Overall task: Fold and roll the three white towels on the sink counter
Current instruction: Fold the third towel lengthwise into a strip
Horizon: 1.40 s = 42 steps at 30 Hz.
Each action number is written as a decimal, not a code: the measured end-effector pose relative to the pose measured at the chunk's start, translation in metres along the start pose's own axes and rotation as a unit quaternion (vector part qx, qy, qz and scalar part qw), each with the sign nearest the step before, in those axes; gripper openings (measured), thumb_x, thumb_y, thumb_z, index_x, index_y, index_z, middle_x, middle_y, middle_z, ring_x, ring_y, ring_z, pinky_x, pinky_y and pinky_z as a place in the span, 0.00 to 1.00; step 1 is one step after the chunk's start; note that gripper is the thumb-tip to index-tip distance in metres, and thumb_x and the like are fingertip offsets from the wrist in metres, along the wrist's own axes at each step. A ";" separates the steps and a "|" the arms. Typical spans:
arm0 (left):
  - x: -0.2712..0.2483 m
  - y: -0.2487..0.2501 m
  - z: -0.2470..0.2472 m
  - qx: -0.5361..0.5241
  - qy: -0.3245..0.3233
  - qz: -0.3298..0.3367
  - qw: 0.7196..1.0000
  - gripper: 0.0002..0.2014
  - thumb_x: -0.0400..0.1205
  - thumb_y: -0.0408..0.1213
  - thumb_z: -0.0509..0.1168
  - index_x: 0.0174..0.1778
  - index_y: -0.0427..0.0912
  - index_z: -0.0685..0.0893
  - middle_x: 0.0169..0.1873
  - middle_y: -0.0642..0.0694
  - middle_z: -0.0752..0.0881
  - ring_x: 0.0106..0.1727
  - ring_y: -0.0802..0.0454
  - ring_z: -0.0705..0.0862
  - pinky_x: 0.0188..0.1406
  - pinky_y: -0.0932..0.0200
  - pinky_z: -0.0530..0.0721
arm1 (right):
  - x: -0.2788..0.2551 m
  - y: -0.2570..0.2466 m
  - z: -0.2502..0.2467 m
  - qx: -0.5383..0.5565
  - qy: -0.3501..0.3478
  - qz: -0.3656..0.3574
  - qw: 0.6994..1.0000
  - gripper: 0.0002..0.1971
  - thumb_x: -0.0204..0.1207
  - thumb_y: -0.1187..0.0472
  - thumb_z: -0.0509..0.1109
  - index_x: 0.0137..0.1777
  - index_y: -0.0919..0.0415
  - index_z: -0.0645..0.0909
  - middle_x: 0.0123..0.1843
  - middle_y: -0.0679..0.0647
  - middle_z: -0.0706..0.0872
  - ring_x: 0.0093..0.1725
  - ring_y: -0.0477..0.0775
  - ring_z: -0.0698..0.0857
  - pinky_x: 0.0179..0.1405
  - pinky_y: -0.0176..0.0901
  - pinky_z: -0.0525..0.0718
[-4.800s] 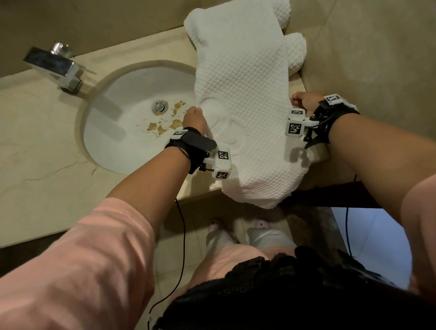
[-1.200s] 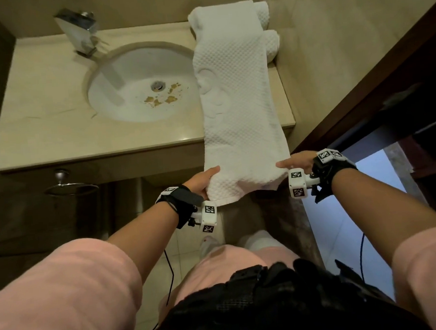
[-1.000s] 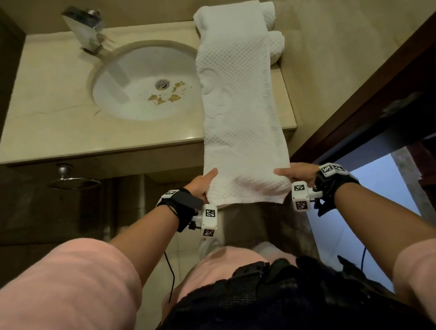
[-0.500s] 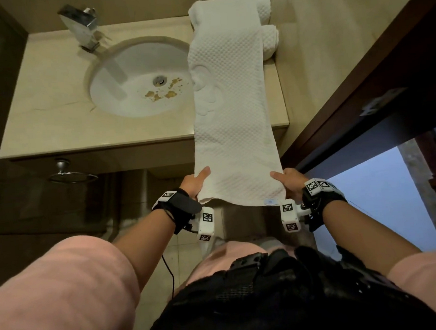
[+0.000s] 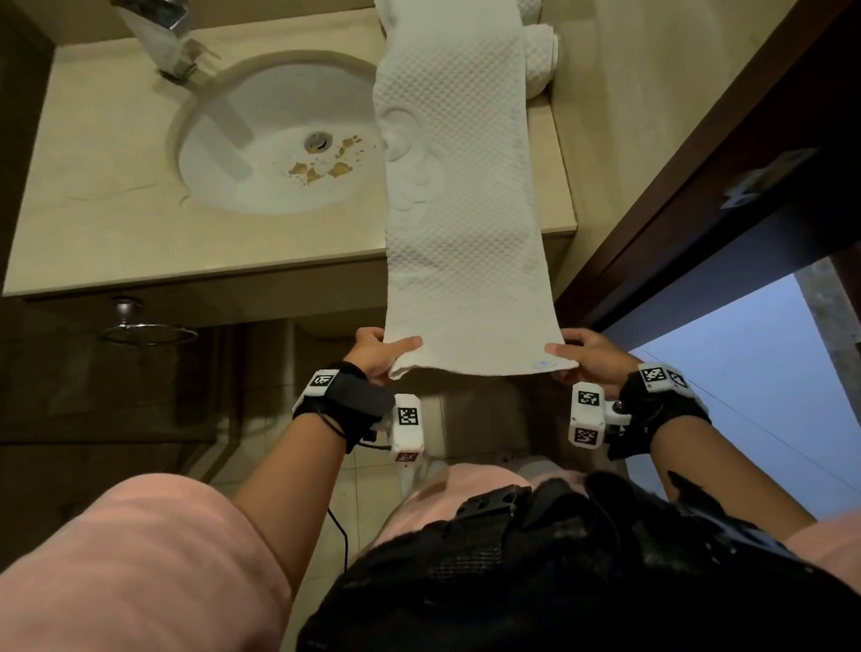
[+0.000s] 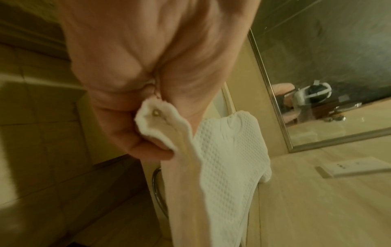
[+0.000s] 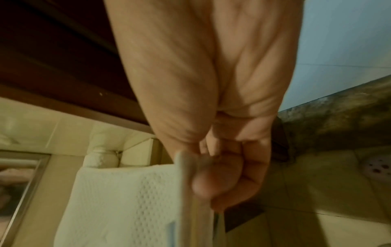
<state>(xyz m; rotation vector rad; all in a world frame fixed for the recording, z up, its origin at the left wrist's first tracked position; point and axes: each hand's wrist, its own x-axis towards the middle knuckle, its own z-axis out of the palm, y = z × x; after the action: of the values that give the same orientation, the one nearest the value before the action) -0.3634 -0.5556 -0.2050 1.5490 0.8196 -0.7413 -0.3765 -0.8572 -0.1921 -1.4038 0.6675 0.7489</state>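
The long white towel [image 5: 457, 183] lay stretched from the back of the sink counter [image 5: 121, 158] out past its front edge, folded into a narrow strip; its near end hung in the air, held up at both corners. The left hand [image 5: 377, 354] pinched the left corner between thumb and curled fingers (the wrist view showed the bunched edge in the grip); the right hand [image 5: 589, 354] pinched the right corner the same way. Two rolled towels [image 5: 538, 52] sat by the wall, partly under the strip; the sink bowl [image 5: 276, 148] had brown spots near its drain.
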 end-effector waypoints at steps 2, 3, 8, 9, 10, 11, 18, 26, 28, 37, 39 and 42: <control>-0.003 -0.002 -0.002 -0.052 0.013 0.004 0.999 0.37 0.72 0.29 0.77 0.70 0.49 0.61 0.57 0.38 0.76 0.57 0.39 0.83 0.52 0.44 0.87 | -0.006 -0.003 -0.002 0.037 0.007 -0.021 0.999 0.20 0.82 0.72 0.63 0.71 0.60 0.67 0.46 0.64 0.83 0.24 0.46 0.86 0.18 0.32 0.80; -0.002 -0.003 -0.001 -0.094 0.003 0.017 0.995 0.38 0.74 0.24 0.74 0.72 0.50 0.60 0.59 0.36 0.76 0.56 0.38 0.83 0.50 0.45 0.87 | -0.008 -0.004 -0.003 0.046 0.000 -0.031 0.998 0.20 0.82 0.72 0.62 0.70 0.58 0.67 0.47 0.64 0.83 0.23 0.46 0.85 0.19 0.33 0.79; -0.010 -0.002 0.005 -0.200 0.000 0.113 0.973 0.26 0.77 0.17 0.66 0.66 0.44 0.69 0.62 0.45 0.76 0.55 0.43 0.82 0.26 0.61 0.86 | -0.011 -0.006 -0.004 0.089 -0.037 -0.072 0.993 0.15 0.84 0.73 0.56 0.65 0.56 0.74 0.48 0.65 0.83 0.18 0.42 0.72 0.25 0.32 0.81; -0.014 0.001 0.006 -0.221 -0.001 0.125 0.967 0.23 0.78 0.18 0.65 0.63 0.44 0.72 0.62 0.46 0.76 0.55 0.43 0.83 0.26 0.62 0.86 | -0.013 -0.007 -0.003 0.093 -0.037 -0.079 0.992 0.14 0.85 0.72 0.55 0.62 0.56 0.76 0.49 0.64 0.83 0.17 0.42 0.71 0.26 0.32 0.82; -0.016 0.001 0.007 -0.231 0.001 0.135 0.964 0.20 0.78 0.18 0.65 0.60 0.44 0.74 0.62 0.46 0.77 0.54 0.43 0.84 0.27 0.63 0.86 | -0.014 -0.009 -0.002 0.100 -0.036 -0.083 0.991 0.14 0.85 0.72 0.54 0.58 0.57 0.77 0.50 0.64 0.83 0.17 0.41 0.72 0.26 0.30 0.82; -0.019 0.003 0.008 -0.248 -0.002 0.140 0.959 0.17 0.79 0.19 0.64 0.57 0.43 0.76 0.61 0.45 0.79 0.50 0.45 0.85 0.27 0.64 0.86 | -0.015 -0.011 -0.001 0.108 -0.035 -0.081 0.990 0.13 0.85 0.72 0.54 0.55 0.59 0.79 0.50 0.65 0.83 0.17 0.41 0.73 0.23 0.28 0.81; -0.028 0.021 -0.001 -0.377 -0.076 0.076 0.920 0.20 0.78 0.13 0.40 0.42 0.30 0.77 0.46 0.31 0.79 0.48 0.40 0.82 0.57 0.52 0.86 | -0.025 -0.030 -0.001 0.235 -0.046 -0.072 0.968 0.14 0.78 0.72 0.48 0.46 0.72 0.77 0.37 0.66 0.88 0.26 0.49 0.86 0.36 0.38 0.90; -0.036 0.032 -0.015 -0.266 -0.124 0.128 0.948 0.11 0.80 0.15 0.59 0.54 0.28 0.81 0.49 0.35 0.85 0.52 0.48 0.86 0.46 0.65 0.89 | -0.032 -0.035 0.010 0.156 -0.034 -0.125 0.979 0.23 0.58 0.63 0.79 0.54 0.64 0.81 0.42 0.57 0.92 0.44 0.49 0.92 0.43 0.34 0.88; -0.035 0.032 -0.014 -0.262 -0.106 0.133 0.950 0.07 0.82 0.21 0.62 0.55 0.27 0.80 0.45 0.36 0.85 0.46 0.50 0.88 0.50 0.59 0.89 | -0.026 -0.036 0.011 0.182 0.002 -0.123 0.976 0.09 0.72 0.65 0.73 0.50 0.64 0.80 0.35 0.56 0.89 0.35 0.46 0.90 0.44 0.36 0.89; -0.021 0.033 0.000 -0.116 -0.021 0.104 0.988 0.13 0.84 0.36 0.65 0.38 0.43 0.68 0.37 0.42 0.82 0.36 0.48 0.85 0.34 0.56 0.89 | 0.002 -0.030 0.011 0.168 0.091 -0.084 0.978 0.05 0.79 0.67 0.69 0.43 0.65 0.76 0.46 0.60 0.84 0.51 0.57 0.85 0.57 0.52 0.86; -0.020 0.033 0.002 -0.117 0.001 0.097 0.988 0.14 0.83 0.33 0.66 0.36 0.42 0.67 0.38 0.42 0.81 0.36 0.47 0.85 0.35 0.53 0.89 | 0.004 -0.028 0.014 0.189 0.107 -0.075 0.973 0.05 0.78 0.70 0.69 0.42 0.67 0.76 0.48 0.62 0.83 0.53 0.59 0.85 0.44 0.45 0.90; -0.017 0.030 0.003 -0.101 0.039 0.097 0.989 0.15 0.79 0.27 0.67 0.33 0.42 0.67 0.38 0.43 0.78 0.37 0.47 0.83 0.34 0.50 0.90 | 0.000 -0.029 0.021 0.176 0.144 -0.066 0.972 0.09 0.77 0.74 0.67 0.37 0.67 0.74 0.42 0.62 0.82 0.34 0.53 0.88 0.22 0.35 0.85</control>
<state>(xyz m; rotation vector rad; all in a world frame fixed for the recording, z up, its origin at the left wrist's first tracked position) -0.3479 -0.5624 -0.1744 1.4574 0.7646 -0.4442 -0.3540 -0.8364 -0.1733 -1.2226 0.8756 0.3024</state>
